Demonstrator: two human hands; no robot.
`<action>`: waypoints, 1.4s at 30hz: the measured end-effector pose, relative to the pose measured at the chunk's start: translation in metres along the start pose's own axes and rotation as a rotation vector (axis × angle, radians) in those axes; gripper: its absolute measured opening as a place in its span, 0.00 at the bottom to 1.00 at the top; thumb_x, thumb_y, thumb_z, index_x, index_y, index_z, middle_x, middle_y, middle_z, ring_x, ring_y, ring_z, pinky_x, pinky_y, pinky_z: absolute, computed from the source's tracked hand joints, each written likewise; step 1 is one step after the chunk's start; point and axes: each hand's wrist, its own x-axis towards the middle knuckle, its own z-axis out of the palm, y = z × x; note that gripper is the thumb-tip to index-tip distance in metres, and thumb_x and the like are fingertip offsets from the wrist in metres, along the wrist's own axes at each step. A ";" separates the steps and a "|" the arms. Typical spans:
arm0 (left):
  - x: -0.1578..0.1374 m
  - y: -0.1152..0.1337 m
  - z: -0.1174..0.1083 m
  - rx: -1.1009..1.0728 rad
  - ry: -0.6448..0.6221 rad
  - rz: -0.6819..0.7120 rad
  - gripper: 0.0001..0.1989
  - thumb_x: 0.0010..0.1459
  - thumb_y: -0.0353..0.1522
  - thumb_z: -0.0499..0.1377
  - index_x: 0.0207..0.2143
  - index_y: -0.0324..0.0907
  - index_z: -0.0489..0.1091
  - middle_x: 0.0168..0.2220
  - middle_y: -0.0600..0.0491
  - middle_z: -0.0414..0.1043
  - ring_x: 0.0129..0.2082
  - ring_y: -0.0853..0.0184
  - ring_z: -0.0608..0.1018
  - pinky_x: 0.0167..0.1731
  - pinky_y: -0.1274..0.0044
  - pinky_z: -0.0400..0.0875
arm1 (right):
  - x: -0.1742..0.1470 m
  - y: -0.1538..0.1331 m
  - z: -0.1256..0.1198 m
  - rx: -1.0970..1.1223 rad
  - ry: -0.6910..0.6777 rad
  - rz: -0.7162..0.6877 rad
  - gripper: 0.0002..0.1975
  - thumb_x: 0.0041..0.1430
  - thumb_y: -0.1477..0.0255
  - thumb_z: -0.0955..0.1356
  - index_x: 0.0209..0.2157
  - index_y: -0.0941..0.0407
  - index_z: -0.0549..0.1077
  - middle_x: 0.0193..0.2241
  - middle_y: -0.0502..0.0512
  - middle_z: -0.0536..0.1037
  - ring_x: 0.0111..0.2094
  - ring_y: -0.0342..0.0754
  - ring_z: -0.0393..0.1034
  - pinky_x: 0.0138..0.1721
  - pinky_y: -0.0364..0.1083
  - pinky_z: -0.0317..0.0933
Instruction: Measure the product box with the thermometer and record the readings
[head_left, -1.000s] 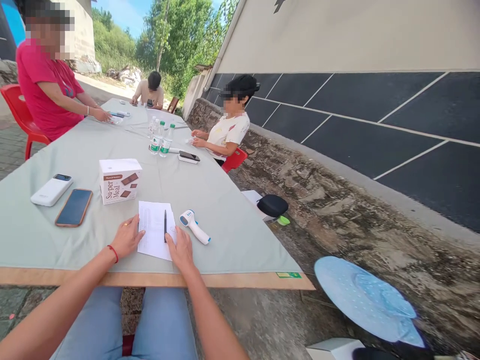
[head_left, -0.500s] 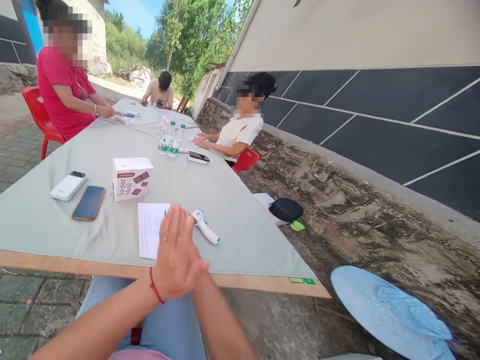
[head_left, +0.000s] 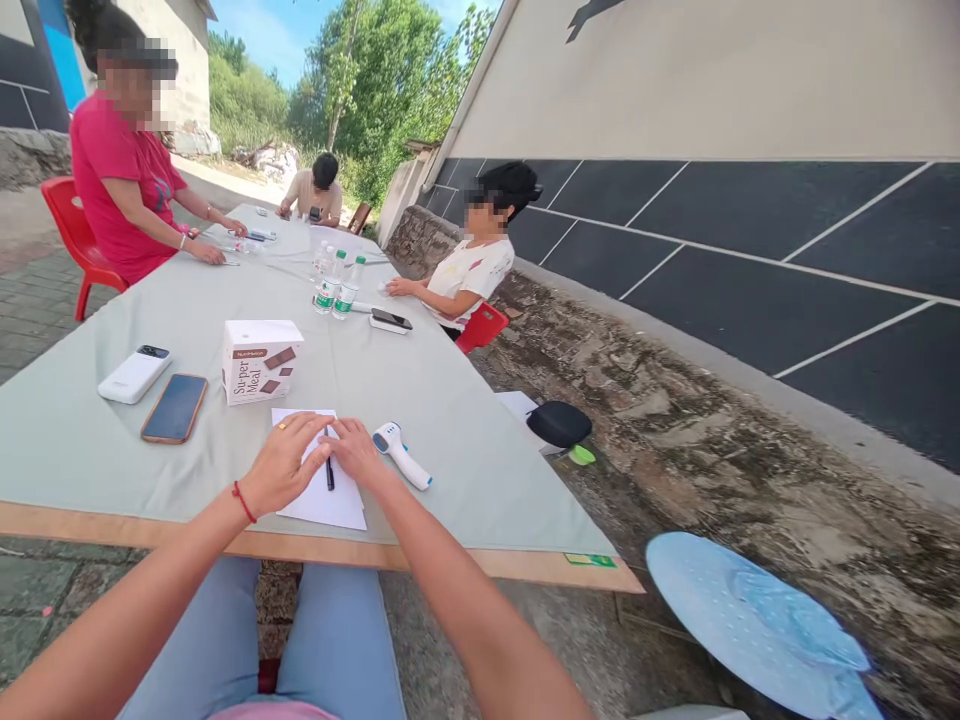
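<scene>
My left hand [head_left: 281,468], with a ring and a red string bracelet, is over the left part of a white sheet of paper [head_left: 341,512], fingers stretched out and holding nothing. Opposite it, my right hand [head_left: 358,450] is over the sheet's right side with its fingers extended. The fingertips of both hands come close together near the sheet's top; whether they touch I cannot tell. A black pen [head_left: 330,474] lies on the paper between them, its upper end partly hidden by my fingers. Just right of my right hand lies a white infrared thermometer [head_left: 405,458].
A "Super Meal" box [head_left: 262,365] stands behind the paper. To its left lie a phone [head_left: 175,408] and a white power bank [head_left: 135,375]. Water bottles [head_left: 345,290] and another phone [head_left: 391,319] are farther back. Several people sit around the table [head_left: 480,500]. A blue hat [head_left: 750,620] is at right.
My hands were pressed together above the paper; now they are apart and lower, over the sheet, with the pen showing between them. The person in pink has drawn one hand back along the table.
</scene>
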 end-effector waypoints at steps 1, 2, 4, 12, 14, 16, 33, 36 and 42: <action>-0.003 -0.022 -0.002 0.066 -0.010 -0.092 0.21 0.66 0.38 0.46 0.56 0.41 0.65 0.53 0.44 0.71 0.56 0.57 0.70 0.57 0.63 0.62 | 0.005 0.002 -0.002 -0.140 -0.098 -0.152 0.12 0.61 0.80 0.64 0.37 0.53 0.77 0.49 0.56 0.74 0.47 0.50 0.63 0.52 0.50 0.53; -0.006 -0.042 -0.003 0.123 -0.023 -0.179 0.20 0.64 0.36 0.48 0.54 0.41 0.66 0.51 0.44 0.72 0.54 0.56 0.71 0.55 0.61 0.63 | 0.010 0.003 -0.004 -0.269 -0.176 -0.287 0.13 0.61 0.81 0.62 0.37 0.54 0.77 0.48 0.57 0.74 0.46 0.50 0.64 0.51 0.50 0.53; -0.013 -0.075 -0.002 0.180 -0.084 -0.292 0.20 0.60 0.33 0.52 0.53 0.40 0.67 0.50 0.44 0.73 0.54 0.54 0.71 0.56 0.61 0.62 | 0.017 0.007 -0.010 -0.342 -0.255 -0.408 0.14 0.60 0.84 0.61 0.34 0.56 0.76 0.43 0.59 0.75 0.41 0.50 0.64 0.49 0.50 0.54; -0.036 -0.096 0.021 0.308 -0.235 -0.278 0.21 0.51 0.42 0.63 0.46 0.43 0.73 0.56 0.44 0.69 0.62 0.47 0.61 0.60 0.54 0.51 | 0.014 0.005 -0.039 -0.010 0.076 0.110 0.06 0.55 0.77 0.62 0.27 0.55 0.69 0.26 0.54 0.72 0.30 0.47 0.63 0.37 0.47 0.56; -0.037 -0.091 0.024 0.362 -0.260 -0.255 0.23 0.48 0.44 0.66 0.45 0.44 0.73 0.56 0.43 0.68 0.61 0.47 0.61 0.60 0.52 0.48 | 0.007 -0.012 -0.037 0.364 0.355 0.317 0.02 0.53 0.73 0.63 0.29 0.55 0.68 0.25 0.50 0.71 0.29 0.45 0.64 0.35 0.46 0.58; -0.038 -0.088 0.025 0.399 -0.272 -0.251 0.25 0.47 0.45 0.66 0.46 0.44 0.73 0.56 0.43 0.68 0.62 0.46 0.61 0.60 0.50 0.46 | -0.001 -0.035 -0.029 0.790 0.467 0.467 0.05 0.51 0.69 0.63 0.30 0.54 0.67 0.23 0.47 0.70 0.26 0.44 0.64 0.32 0.45 0.59; -0.039 -0.085 0.026 0.457 -0.282 -0.227 0.23 0.52 0.46 0.63 0.47 0.45 0.71 0.55 0.46 0.68 0.61 0.48 0.61 0.59 0.52 0.50 | -0.033 -0.064 0.034 0.814 0.303 0.571 0.06 0.42 0.66 0.65 0.24 0.54 0.70 0.20 0.47 0.70 0.22 0.44 0.62 0.26 0.44 0.60; -0.038 -0.086 0.026 0.447 -0.278 -0.220 0.23 0.51 0.45 0.64 0.47 0.44 0.71 0.55 0.45 0.68 0.61 0.48 0.61 0.59 0.52 0.51 | -0.032 -0.066 0.033 0.791 0.285 0.557 0.06 0.43 0.65 0.65 0.22 0.53 0.69 0.19 0.47 0.69 0.22 0.44 0.62 0.27 0.45 0.60; -0.039 -0.086 0.027 0.446 -0.277 -0.218 0.25 0.50 0.45 0.65 0.47 0.43 0.71 0.56 0.45 0.68 0.60 0.49 0.62 0.60 0.54 0.52 | -0.033 -0.064 0.035 0.759 0.247 0.540 0.07 0.44 0.65 0.64 0.21 0.53 0.68 0.18 0.47 0.70 0.22 0.44 0.62 0.27 0.45 0.59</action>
